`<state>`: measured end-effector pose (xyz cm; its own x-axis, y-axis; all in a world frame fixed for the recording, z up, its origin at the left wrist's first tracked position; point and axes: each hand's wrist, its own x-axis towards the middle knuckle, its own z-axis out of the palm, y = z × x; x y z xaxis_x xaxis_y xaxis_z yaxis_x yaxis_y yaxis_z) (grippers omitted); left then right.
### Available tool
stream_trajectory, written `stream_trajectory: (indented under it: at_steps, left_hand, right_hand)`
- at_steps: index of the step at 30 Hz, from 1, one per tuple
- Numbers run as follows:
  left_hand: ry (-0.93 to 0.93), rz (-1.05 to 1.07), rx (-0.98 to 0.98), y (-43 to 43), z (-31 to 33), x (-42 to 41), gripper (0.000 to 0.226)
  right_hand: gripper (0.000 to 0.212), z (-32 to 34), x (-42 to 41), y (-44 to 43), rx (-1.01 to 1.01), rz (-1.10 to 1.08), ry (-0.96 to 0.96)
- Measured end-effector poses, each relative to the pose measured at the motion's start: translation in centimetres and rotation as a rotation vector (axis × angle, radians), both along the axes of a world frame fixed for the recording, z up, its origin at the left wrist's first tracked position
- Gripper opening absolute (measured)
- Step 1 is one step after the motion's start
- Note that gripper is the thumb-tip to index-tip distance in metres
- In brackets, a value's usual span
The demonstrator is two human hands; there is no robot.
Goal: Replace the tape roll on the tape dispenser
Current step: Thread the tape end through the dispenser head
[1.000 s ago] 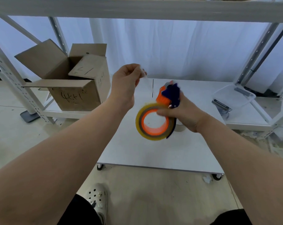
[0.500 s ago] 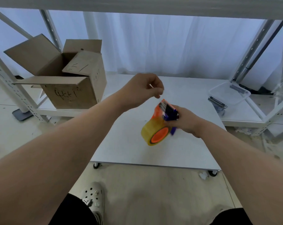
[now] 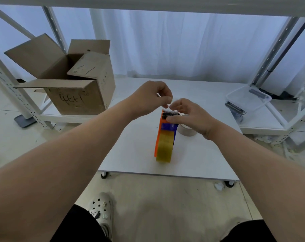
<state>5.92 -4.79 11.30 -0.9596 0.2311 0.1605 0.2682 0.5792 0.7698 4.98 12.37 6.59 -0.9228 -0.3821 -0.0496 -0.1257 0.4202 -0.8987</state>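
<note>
An orange and blue tape dispenser point(image 3: 160, 130) stands on edge over the white table point(image 3: 200, 163), with a yellowish tape roll point(image 3: 164, 147) mounted in it. My right hand point(image 3: 190, 117) grips the dispenser's top near the serrated blade. My left hand point(image 3: 152, 98) hovers just left of the blade, its thumb and fingertips pinched together on what looks like the clear tape end. An empty cardboard core point(image 3: 185, 131) lies on the table, half hidden behind my right hand.
An open cardboard box point(image 3: 75, 95) sits on the low shelf at the left. A clear plastic tub point(image 3: 247, 100) with a metal tool beside it rests on the right shelf. White shelf posts stand on both sides. My shoe shows below the table's front edge.
The dispenser turned edge-on and came down toward the table. My left hand dropped from high up to the blade, and my right hand shifted to the dispenser's top.
</note>
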Motion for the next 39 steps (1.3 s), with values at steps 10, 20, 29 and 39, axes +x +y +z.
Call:
stream_trajectory:
  at_steps: [10, 20, 29, 39]
  left_hand:
    - [-0.059, 0.073, 0.053, 0.0, 0.2, 0.2, 0.008]
    - [-0.325, 0.059, 0.167, -0.6, 0.1, -0.4, 0.012]
    - [-0.454, 0.076, 0.395, -1.1, -1.2, -1.0, 0.028]
    - [-0.384, 0.067, -0.145, 0.6, -5.5, -0.8, 0.090]
  right_hand:
    - [0.015, 1.5, 0.4, -0.6, 0.035, -0.063, 0.097]
    - [0.012, 1.5, -0.1, -0.5, 0.133, -0.119, 0.138]
    - [0.008, 1.2, -0.5, -0.6, 0.113, -0.140, 0.150]
    - [0.007, 0.9, -0.7, 0.5, 0.067, -0.176, 0.118]
